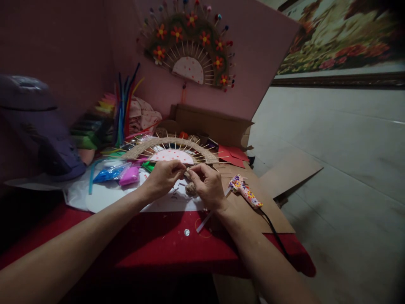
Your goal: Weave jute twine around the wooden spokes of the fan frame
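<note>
My left hand (166, 178) and my right hand (207, 183) are close together, fingertips pinched on a small piece of brown jute twine (187, 174) between them. Its exact shape is partly hidden by the fingers. Just below, near my right fingers, a small twine ball (190, 189) rests on white paper (172, 204). Behind both hands lies a half-round fan craft (171, 141), with thin sticks, a twine-covered arc and a dotted pink centre (172, 156). To the right of my right hand, a flower-patterned glue gun (247, 192) lies on cardboard (272, 217).
Bagged blue clay (110, 173) and a pink packet (129, 175) lie at left, near a purple container (41, 126). Pipe cleaners (122, 112) stand behind. A finished flowered fan (190, 31) hangs on the wall. A small round disc (186, 232) lies on the red cloth (152, 240).
</note>
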`<state>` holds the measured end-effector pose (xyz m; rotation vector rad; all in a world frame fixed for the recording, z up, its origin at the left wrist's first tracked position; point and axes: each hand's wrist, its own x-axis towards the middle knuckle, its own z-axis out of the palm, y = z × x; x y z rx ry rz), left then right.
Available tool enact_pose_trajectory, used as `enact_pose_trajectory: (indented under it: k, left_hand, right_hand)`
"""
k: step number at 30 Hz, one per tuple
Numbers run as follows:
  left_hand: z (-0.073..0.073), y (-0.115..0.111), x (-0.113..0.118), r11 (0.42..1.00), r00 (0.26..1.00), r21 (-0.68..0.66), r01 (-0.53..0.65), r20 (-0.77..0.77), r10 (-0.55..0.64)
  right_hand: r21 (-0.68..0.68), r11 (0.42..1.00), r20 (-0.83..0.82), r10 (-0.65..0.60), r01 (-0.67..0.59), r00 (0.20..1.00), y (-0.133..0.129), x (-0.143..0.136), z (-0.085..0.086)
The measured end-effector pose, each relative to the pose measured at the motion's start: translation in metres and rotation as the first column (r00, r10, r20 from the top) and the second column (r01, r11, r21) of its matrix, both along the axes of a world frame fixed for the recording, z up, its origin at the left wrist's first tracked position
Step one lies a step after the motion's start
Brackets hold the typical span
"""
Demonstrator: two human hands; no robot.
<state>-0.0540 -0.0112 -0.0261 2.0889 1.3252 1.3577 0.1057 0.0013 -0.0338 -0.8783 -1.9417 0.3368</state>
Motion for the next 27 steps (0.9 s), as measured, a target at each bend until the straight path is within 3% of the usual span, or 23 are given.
enact_pose_trajectory:
  k: [4,9,12,16,21,27]
  left_hand:
    - [-0.0044,0.0002,-0.0012,0.981,0.969,0.167,-0.102,-0.207,0.136]
    - [-0.0024,-0.0063,0.0014,0.957,0.896,0.245,-0.157,-0.373,0.242]
    - [-0.0001,-0.0087,0.0031,0.943,0.877,0.283,-0.173,-0.392,0.279]
    - [-0.0009,-0.0065,0.0032,0.934,0.928,0.338,-0.120,-0.297,0.226]
    - [-0.0039,-0.0044,0.0030,0.920,0.963,0.392,-0.004,-0.247,0.110]
    - [-0.0036,-0.0061,0.0024,0.910,0.962,0.415,0.000,-0.250,0.114]
  right_hand:
    - [-0.017,0.999,-0.014,0.029,-0.029,0.999,-0.0014,-0.0028,-0.0020]
    - [-0.003,0.997,-0.009,0.071,-0.071,0.997,-0.0030,-0.0044,-0.0032]
    - [-0.027,0.994,-0.029,0.104,-0.105,0.994,-0.0038,-0.0041,-0.0031]
    - [-0.201,0.966,-0.154,0.133,-0.163,0.979,-0.0017,-0.0034,-0.0042]
    - [-0.435,0.822,-0.419,0.176,-0.367,0.891,0.0039,-0.0052,-0.0047]
    - [-0.571,0.623,-0.622,0.098,-0.535,0.777,0.0046,-0.0052,0.0010]
